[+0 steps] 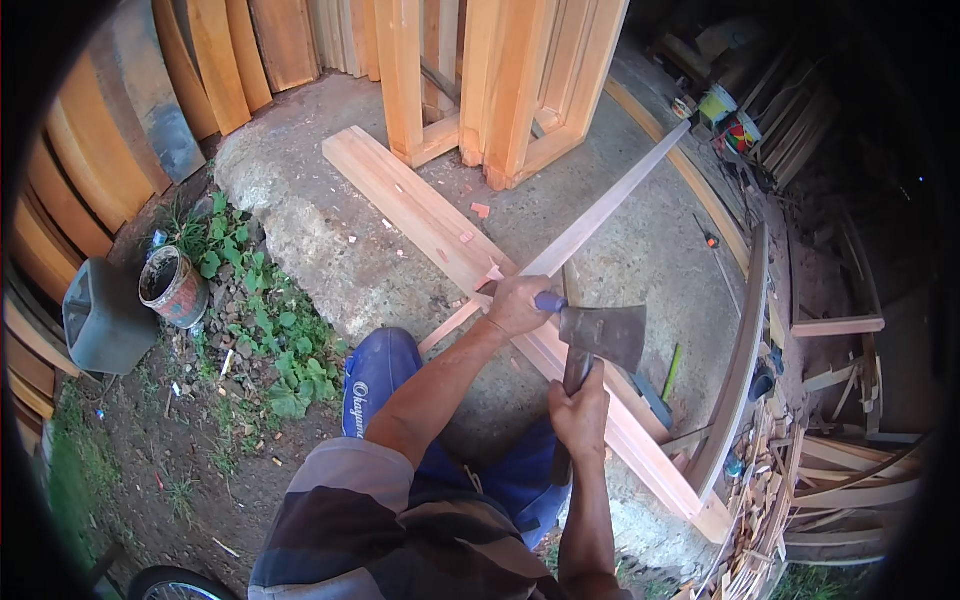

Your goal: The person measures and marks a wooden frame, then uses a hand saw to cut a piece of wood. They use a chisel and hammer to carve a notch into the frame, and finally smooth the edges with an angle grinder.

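Note:
My left hand (519,306) is closed around a chisel (550,302), its purple-blue handle end sticking out to the right. The blade side points left into the wood, mostly hidden by my fingers. My right hand (581,410) grips the dark handle of a hatchet (606,337). The wide metal head is just right of the chisel's handle end; I cannot tell whether they touch. Beneath my hands a long pale wooden beam (400,205) lies diagonally. A thinner wooden strip (610,208) crosses it under my left hand. Small chips lie on the beam near the crossing.
Wooden frames (500,90) stand upright beyond the beam. Boards (110,130) lean at the left, behind a bucket (173,285), a grey jerrycan (105,315) and green plants (280,340). Scrap wood (765,500) heaps at the right. A green stick (673,369) lies near a curved timber (740,360).

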### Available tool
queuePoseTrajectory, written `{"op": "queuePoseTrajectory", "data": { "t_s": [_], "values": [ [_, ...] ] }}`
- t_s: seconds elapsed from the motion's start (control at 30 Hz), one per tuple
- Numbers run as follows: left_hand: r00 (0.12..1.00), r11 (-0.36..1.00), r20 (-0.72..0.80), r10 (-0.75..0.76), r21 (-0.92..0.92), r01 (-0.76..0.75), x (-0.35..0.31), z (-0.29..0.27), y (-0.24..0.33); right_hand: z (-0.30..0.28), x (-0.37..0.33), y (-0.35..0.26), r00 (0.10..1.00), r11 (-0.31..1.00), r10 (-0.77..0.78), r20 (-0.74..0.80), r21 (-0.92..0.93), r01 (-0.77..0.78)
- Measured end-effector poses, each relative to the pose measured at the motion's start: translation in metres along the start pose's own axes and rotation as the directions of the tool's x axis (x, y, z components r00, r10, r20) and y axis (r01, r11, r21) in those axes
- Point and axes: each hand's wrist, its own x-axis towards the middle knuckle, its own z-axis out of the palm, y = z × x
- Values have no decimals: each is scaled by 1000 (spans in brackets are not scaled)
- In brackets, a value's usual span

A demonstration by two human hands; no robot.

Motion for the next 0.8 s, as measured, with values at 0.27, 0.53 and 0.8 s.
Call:
{"op": "queuePoseTrajectory", "data": {
  "t_s": [0.27,0.53,0.8],
  "values": [
    [998,985,-52,33,-166,-41,6,6,42,-71,-48,10,922,903,-12,-388,391,176],
    [997,989,-64,-47,-140,38,32,27,22,-62,-51,-2,953,859,145,-265,512,11],
    [996,991,-32,-78,-114,74,29,33,10,-37,-48,12,974,858,173,-145,509,-77]
  ]
}}
